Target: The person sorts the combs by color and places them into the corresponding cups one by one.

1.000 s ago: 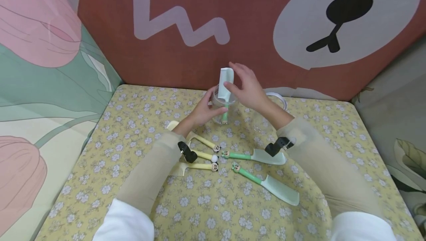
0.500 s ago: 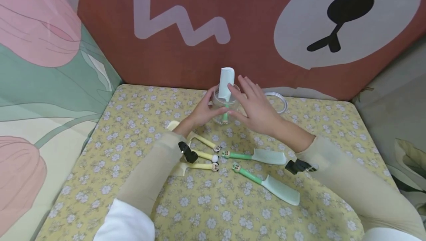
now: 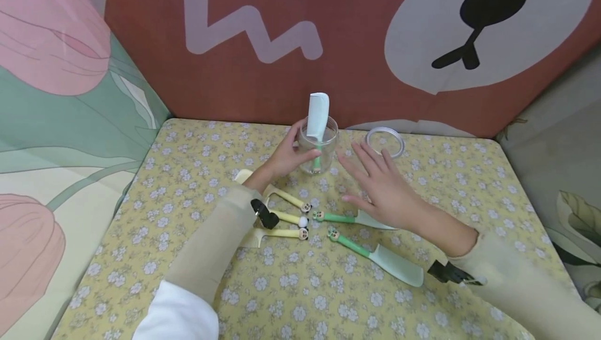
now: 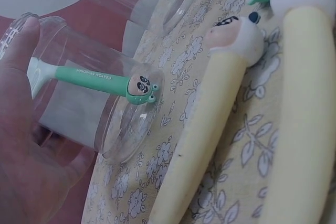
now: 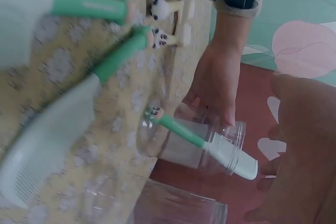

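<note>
My left hand grips a clear jar near the back of the table, its thumb across the front and its fingers around the left side. Inside the jar a green-handled comb leans with its pale head above the rim. In the left wrist view its frog-hooded figure end is down at the jar's bottom. My right hand, fingers spread and holding nothing, is over the table right of the jar. It partly covers the head of a green-handled comb. Another green-handled comb lies nearer the front.
Several yellow combs with small figure ends lie left of the green ones, partly under my left forearm. A second clear jar stands to the right of the held one. A flowered cloth covers the table, and a brown printed backdrop rises behind.
My right hand has let go of the comb in the jar and moved right and toward the front. My left hand has kept its grip on the jar.
</note>
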A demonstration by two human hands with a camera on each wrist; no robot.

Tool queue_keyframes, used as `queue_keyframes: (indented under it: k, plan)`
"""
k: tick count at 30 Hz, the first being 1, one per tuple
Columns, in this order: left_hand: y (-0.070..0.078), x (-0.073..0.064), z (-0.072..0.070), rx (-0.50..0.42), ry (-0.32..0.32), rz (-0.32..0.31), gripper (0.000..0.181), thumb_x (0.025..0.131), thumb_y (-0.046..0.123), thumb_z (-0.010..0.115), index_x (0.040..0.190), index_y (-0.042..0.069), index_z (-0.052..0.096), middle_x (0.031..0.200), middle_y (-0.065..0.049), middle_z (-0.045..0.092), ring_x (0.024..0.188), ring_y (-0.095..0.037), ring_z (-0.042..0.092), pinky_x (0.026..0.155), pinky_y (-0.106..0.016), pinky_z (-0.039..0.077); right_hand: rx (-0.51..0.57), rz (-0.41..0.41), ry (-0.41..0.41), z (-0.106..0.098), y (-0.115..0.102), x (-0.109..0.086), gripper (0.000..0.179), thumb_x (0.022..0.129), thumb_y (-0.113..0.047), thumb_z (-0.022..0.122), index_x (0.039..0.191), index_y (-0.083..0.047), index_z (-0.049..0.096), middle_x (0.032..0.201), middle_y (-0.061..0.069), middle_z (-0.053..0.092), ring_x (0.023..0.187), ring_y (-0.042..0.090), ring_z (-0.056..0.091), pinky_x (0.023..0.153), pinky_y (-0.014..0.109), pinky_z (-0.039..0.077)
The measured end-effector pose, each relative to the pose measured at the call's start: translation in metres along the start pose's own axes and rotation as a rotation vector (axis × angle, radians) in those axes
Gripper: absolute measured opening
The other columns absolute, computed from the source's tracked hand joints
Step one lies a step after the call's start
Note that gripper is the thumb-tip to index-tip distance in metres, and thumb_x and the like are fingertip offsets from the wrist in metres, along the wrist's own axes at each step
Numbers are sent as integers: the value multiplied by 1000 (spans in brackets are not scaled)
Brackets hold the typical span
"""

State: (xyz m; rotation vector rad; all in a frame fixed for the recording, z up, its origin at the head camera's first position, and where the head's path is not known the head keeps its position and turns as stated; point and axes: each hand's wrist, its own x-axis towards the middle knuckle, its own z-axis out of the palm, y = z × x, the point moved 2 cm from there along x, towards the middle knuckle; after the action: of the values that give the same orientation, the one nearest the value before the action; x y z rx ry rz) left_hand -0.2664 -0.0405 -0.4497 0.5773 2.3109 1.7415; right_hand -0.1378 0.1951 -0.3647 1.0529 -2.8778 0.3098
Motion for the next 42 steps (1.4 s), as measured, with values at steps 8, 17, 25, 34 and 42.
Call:
queue_keyframes:
  k: [8,17,25,34,42]
  plan:
    - [0,1,-1,-3,-3,-2,87,96,28,74,162,28,19,164,-1,29,147,-21,33,117,-47,33,51,34,-27,18,1,-38,80,100,-43,65,162,-10,27,167,23,13,153,44,11,116,72,13]
    - [2,0,-3,2,1,0,87,96,27,74,162,28,19,163,-1,30,146,-22,34,116,-49,34,174,151,-23,43,15,-70,79,101,-38,64,162,-8,23,167,24,12,153,45,10,120,65,9]
    - [-2,0,0,-19,-13,-1,89,95,27,75,163,28,17,162,-3,32,144,-25,36,115,-47,35,228,271,-35,63,34,-91,79,100,-37,66,160,-3,27,165,28,15,150,50,14,115,70,17]
    - [-2,0,0,-14,-9,8,89,95,26,75,163,27,18,163,-2,30,145,-24,36,115,-46,36,230,317,-12,73,53,-107,72,97,-28,73,153,3,40,154,33,35,140,54,31,105,72,32]
    - [-2,0,0,-16,0,9,89,95,24,75,163,27,18,163,-3,31,145,-24,36,115,-46,36,201,322,9,79,61,-110,54,93,-20,77,138,3,58,139,27,53,128,48,47,98,67,43]
